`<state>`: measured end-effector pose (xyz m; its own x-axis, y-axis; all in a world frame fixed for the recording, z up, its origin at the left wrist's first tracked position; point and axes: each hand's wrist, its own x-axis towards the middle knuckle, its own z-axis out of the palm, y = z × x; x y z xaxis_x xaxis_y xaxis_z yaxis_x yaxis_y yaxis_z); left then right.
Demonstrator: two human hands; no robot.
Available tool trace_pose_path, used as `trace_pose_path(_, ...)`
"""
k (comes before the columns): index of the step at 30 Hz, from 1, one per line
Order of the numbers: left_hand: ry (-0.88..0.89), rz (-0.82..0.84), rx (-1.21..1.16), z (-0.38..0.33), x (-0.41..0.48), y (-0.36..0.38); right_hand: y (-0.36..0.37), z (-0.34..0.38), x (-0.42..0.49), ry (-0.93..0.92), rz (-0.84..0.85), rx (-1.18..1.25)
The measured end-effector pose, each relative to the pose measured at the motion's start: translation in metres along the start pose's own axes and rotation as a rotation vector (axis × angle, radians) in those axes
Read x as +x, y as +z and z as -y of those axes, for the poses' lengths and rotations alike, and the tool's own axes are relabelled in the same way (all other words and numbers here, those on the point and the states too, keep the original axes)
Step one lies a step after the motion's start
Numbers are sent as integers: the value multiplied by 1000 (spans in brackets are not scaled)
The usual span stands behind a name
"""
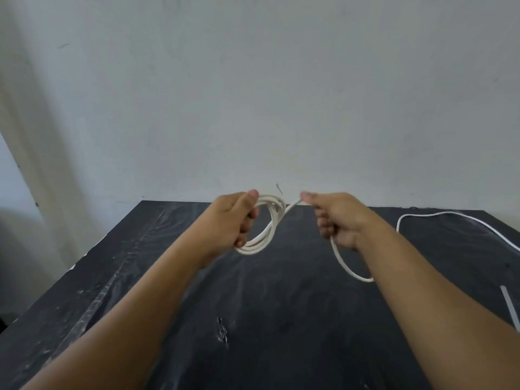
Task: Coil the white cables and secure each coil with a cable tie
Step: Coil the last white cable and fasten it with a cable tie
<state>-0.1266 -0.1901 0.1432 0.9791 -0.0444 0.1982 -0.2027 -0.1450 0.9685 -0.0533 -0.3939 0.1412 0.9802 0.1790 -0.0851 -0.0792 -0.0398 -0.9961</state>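
At about 9 o'clock in the scene the left hand (233, 218) is raised above the black worktop (253, 305). Its grip is curled tight around one side of a coil (267, 232) of several turns, thumb on top and fingers wrapped underneath. The coil hangs in the air at 3 o'clock of that hand, its loop stretched along a line from 1 o'clock down to 7 o'clock.

From the top of the coil a short straight strand of the white cable (292, 206) runs toward 2 o'clock into the right hand (337, 220). That grip pinches the strand between thumb and forefinger, with the other fingers folded round the length below. The two hands are near each other and about level, with only that strand between them.

The relation that matters is that the uncoiled length lies on the right hand's side. It drops from the bottom of that fist toward 5 o'clock and passes behind the forearm. It shows again on the worktop at 3 o'clock, arching and running off the right edge. So the right hand is the nearer one to feed slack. The next turn likely means carrying the strand toward 9 o'clock onto the left grip.

At 4 o'clock, by the right edge, lies a pale flat strip, probably a cable tie (510, 308), untouched; tying looks some way off.
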Motion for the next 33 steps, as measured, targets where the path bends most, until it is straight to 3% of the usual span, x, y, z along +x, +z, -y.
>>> trace_pose_path(4, 9, -50, 237, 11, 4, 13, 19, 24, -15, 60, 214, 424)
trace_pose_path(6, 42, -168, 399, 15, 8, 19, 31, 27, -28, 24, 330, 426)
trace_pose_path(8, 45, -259, 443, 19, 13, 24, 45, 25, -41, -43, 406, 280)
trace_pose_path(11, -45, -268, 126, 21, 15, 28, 65, 16, -49, -178, 306, 36)
trace_pose_path(14, -105, -260, -222, 21, 9, 31, 69, 12, -45, -217, 95, 18)
trace_pose_path(21, -80, -193, -209, 20, 1, 22, 39, 15, -20, 140, -129, 723)
trace_pose_path(27, -91, -200, -62, 24, -1, 23, 38, 5, -20, 170, -44, 947)
trace_pose_path(33, -74, -198, -13, 28, 3, 27, 50, 1, -38, 84, 196, 792)
